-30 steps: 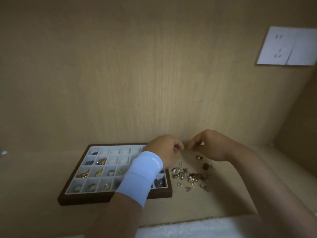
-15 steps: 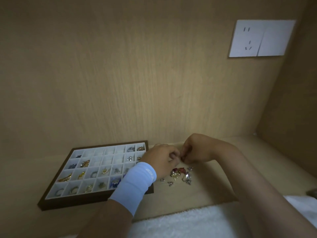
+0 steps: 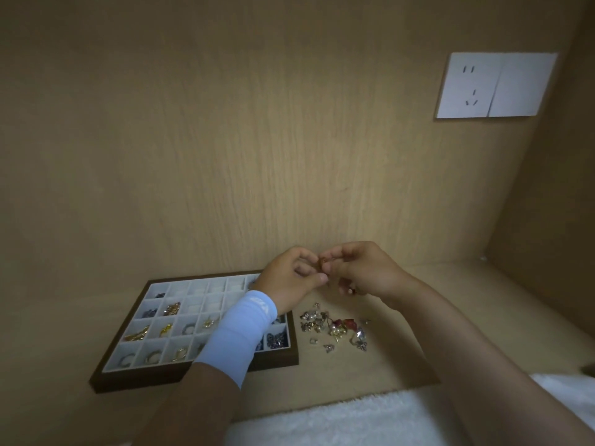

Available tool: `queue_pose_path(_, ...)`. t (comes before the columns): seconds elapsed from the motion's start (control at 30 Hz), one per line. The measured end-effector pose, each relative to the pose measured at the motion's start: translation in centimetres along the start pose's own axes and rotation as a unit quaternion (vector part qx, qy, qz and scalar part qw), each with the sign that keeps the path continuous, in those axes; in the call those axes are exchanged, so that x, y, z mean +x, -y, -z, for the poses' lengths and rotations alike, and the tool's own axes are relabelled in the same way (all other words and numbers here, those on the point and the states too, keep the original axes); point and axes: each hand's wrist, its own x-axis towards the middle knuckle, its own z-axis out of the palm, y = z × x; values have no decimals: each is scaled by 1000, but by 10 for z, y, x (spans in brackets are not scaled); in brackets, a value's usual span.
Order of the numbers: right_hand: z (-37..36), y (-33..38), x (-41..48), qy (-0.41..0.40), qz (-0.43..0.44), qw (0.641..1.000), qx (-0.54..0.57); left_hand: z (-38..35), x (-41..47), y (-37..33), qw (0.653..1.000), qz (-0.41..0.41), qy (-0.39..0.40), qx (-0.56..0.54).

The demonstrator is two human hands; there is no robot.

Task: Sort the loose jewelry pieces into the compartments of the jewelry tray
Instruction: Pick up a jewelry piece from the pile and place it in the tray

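A dark wooden jewelry tray (image 3: pixel 180 378) with white compartments lies at the left; several compartments hold gold, silver and blue pieces. A pile of loose jewelry (image 3: pixel 333 326) lies on the shelf just right of the tray. Above the pile, my left hand (image 3: pixel 289 281), with a pale blue wristband, and my right hand (image 3: pixel 360 272) meet fingertip to fingertip and together pinch a small gold-brown piece (image 3: pixel 322 262). Another small piece shows under my right hand's lower fingers.
A wood back wall rises right behind the hands, and a side wall closes the right. A white socket plate (image 3: pixel 495 85) sits high on the back wall. A white fluffy towel (image 3: pixel 354 420) runs along the shelf's front edge.
Both hands have lifted off the shelf above the pile, fingertips still together on a small piece. The camera view has shifted, so the tray appears in a different place.
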Motion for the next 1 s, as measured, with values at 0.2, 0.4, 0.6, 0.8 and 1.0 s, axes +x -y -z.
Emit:
queue_pose_path(0.2,-23,11,0,-25,-2,998,58,22,-8,1,999,-17,-33,-8)
queue_pose_path(0.4,-60,33,13,30,45,997,56,72,-24,14,998,-41,-43,19)
queue_pose_path(0.6,-95,52,36,53,31,998,18,99,-33,38,991,-65,-113,-1)
queue_pose_path(0.8,-115,51,50,58,25,998,-31,110,-26,60,980,-15,-198,-13)
queue_pose_path(1.0,-132,42,63,24,56,995,-74,111,-23,74,979,17,-200,40)
